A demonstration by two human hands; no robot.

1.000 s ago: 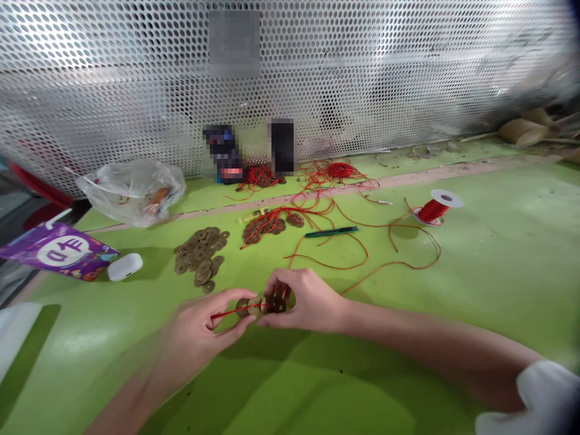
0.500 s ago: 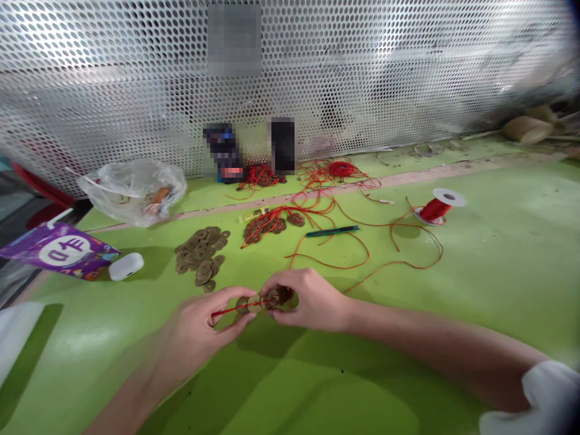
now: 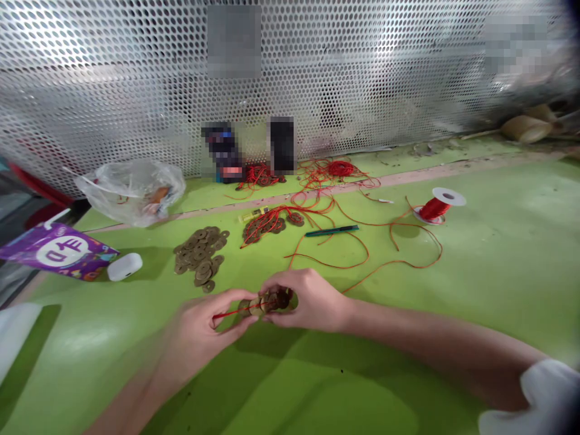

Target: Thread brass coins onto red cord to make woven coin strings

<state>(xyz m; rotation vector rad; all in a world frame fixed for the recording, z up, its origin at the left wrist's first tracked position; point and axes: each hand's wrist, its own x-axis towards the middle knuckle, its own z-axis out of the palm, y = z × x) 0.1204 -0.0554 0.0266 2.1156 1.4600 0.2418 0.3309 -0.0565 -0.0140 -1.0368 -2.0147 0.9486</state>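
Between my two hands, above the green table, hangs a row of dark bronze coins (image 3: 269, 301) with square holes, laced with red cord. My left hand (image 3: 203, 329) grips the left end of the row between thumb and fingers, and a length of red cord (image 3: 229, 313) runs into its grasp. The right end is pinched by my right hand (image 3: 308, 300), its fingertips close to those of my left hand. Just beyond my left hand lies a loose pile of similar coins (image 3: 199, 254). Behind the row sits a bunch of coins tied with red cords (image 3: 265, 226).
A spool of red cord (image 3: 435, 208) stands at the right. Green tweezers (image 3: 331, 231) and a yellow tool (image 3: 254, 214) lie mid-table. At the left are a purple packet (image 3: 61, 251), a white case (image 3: 124, 266) and a plastic bag (image 3: 136, 190). Two phones lean against the mesh.
The fingers of both hands have shifted slightly on the coin row, and my left fingertips have come a little nearer my right ones. Both hands still hold it.
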